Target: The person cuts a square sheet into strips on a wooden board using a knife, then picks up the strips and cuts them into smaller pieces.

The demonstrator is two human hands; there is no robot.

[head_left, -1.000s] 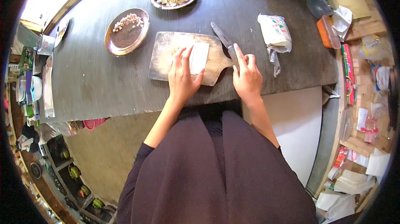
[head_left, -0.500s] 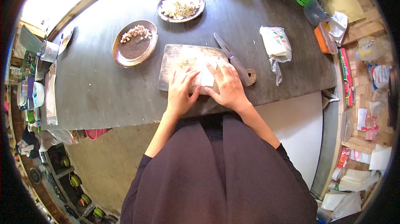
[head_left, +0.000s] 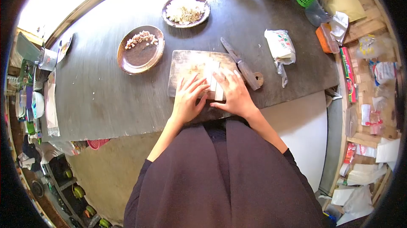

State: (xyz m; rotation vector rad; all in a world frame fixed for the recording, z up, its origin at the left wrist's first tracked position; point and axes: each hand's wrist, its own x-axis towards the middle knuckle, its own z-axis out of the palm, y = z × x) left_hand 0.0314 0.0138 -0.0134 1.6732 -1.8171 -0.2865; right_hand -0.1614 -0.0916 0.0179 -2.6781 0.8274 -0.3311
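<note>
Since the frame of 1.0 s ago, the right hand [head_left: 235, 91] has left the knife [head_left: 238, 60] and moved onto the white pieces [head_left: 219, 93], opposite the left hand [head_left: 188, 97]. We locate the white pieces on the cutting board [head_left: 180, 68], toward its near edge, which lies close to the near edge of the table [head_left: 95, 105]. The knife rests across the board's handle, off its right edge, tip toward the table's far edge. The fingers of both hands are spread, thumbs apart; we cannot tell how hard they press. Beyond the board's far left corner stands the plate of chopped bits [head_left: 140, 62]. We note 3 hazards. Uneven pressure from the 2 hands could, in our judgement, crack or skew the pieces. A push toward the body could slide the nearest strip off the board's near edge. A rightward swing of the right hand could strike the loose knife and turn its blade.
</note>
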